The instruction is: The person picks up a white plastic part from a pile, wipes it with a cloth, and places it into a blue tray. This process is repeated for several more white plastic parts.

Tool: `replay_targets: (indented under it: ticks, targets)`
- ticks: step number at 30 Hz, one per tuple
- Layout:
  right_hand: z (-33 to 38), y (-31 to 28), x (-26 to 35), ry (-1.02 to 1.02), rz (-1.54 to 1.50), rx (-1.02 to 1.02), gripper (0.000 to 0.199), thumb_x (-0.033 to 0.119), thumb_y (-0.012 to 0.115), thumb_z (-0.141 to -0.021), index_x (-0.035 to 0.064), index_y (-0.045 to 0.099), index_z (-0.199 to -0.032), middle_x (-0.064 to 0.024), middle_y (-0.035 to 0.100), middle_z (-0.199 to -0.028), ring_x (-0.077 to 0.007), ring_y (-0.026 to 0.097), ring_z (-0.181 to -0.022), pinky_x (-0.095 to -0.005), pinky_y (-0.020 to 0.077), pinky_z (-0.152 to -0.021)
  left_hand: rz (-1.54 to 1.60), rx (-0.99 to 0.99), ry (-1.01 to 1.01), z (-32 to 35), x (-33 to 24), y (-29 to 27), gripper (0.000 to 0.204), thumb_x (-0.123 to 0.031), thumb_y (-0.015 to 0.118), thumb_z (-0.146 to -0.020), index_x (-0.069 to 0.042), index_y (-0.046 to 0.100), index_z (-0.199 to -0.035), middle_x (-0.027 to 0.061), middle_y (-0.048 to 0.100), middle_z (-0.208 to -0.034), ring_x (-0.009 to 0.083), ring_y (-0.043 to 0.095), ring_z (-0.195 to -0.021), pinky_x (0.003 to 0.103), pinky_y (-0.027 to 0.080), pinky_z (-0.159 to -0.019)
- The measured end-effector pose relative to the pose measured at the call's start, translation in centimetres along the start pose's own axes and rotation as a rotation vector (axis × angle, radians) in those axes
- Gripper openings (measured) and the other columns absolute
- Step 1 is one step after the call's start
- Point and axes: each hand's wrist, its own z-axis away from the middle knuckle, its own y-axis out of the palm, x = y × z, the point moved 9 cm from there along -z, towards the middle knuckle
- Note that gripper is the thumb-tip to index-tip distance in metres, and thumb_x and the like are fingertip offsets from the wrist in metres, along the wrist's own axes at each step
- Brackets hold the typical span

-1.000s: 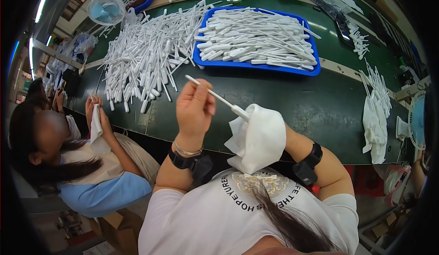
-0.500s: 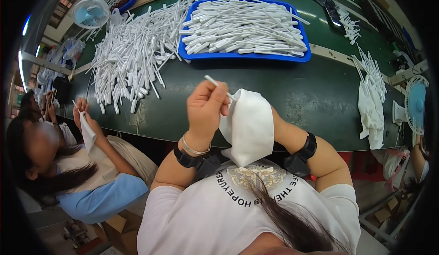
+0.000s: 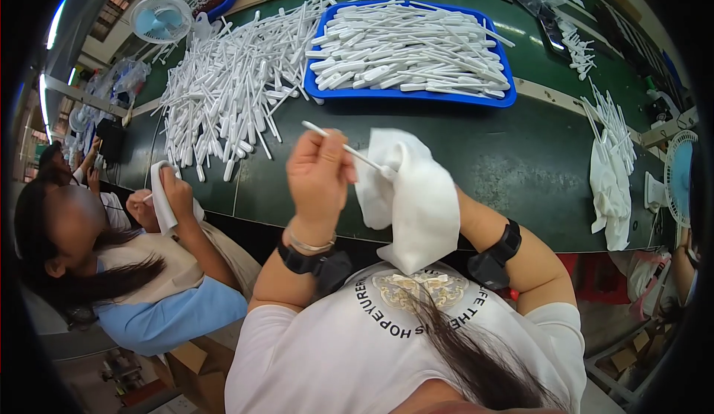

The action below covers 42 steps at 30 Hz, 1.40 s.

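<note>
The L hand [image 3: 320, 172] has its thumb and fingers pinched tight on a thin white stick [image 3: 364, 159], nr its skinny end, w/ a bit of it poking out past the fingers. The stick tilts down to the R, and its fat end goes into a fold of the white cloth [image 3: 424, 206]. The R hand is under that cloth, so can't tell how tight its fingers are; only the R arm [image 3: 480, 221] shows next to it. Both hands are up in front of the tummy, nr the edge of the dark green table [image 3: 513, 176]. Past them is a blue tray [image 3: 416, 100], full of white sticks [image 3: 413, 53] lying mostly sideways. A big messy heap [image 3: 223, 87] of the same kind is just L of the tray. Way over on the R, a small bunch of sticks [image 3: 616, 128] is by a 2nd cloth [image 3: 610, 198], w/ a fan [image 3: 679, 172] nr it. Another fan [image 3: 160, 20] is at the top L, behind the heap. On the L, a co-worker [image 3: 171, 302] in blue & cream has a cloth [image 3: 163, 200] in hand too.
</note>
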Motion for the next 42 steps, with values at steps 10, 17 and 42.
replay_targets:
  ticks: [10, 17, 42]
  targets:
    - [0.8, -1.2, 0.5, -0.251, 0.004, -0.031, 0.028, 0.011, 0.056, -0.080, 0.0033, 0.053, -0.107, -0.0043, 0.058, -0.098, -0.0101, 0.055, -0.086, -0.0242, 0.0449, -0.074, 0.159, 0.031, 0.080, 0.1, -0.4, 0.4, 0.010, -0.009, 0.049, -0.087, 0.000, 0.052, -0.084, 0.0038, 0.054, -0.065, 0.0086, 0.050, -0.051, 0.020, 0.040, -0.046]
    - [1.4, -1.8, 1.1, -0.316, -0.095, 0.032, 0.030, 0.008, 0.056, -0.080, 0.0027, 0.051, -0.108, -0.0069, 0.057, -0.101, -0.0123, 0.054, -0.091, -0.0268, 0.0456, -0.077, -0.302, 0.329, 0.327, 3.2, -1.6, 4.5, 0.003, -0.003, 0.048, -0.083, -0.002, 0.051, -0.081, 0.0049, 0.051, -0.067, 0.0160, 0.051, -0.051, 0.025, 0.042, -0.047]
    - [-0.8, -1.9, -1.5, -0.082, -0.304, 0.110, 0.015, 0.012, 0.050, -0.083, 0.0049, 0.056, -0.095, -0.0067, 0.059, -0.089, -0.0136, 0.056, -0.080, -0.0276, 0.0481, -0.069, -1.316, 0.501, 1.112, -6.3, -7.3, 15.0, 0.010, -0.007, 0.054, -0.073, -0.008, 0.057, -0.083, 0.0079, 0.052, -0.069, 0.0249, 0.055, -0.060, 0.034, 0.045, -0.050]
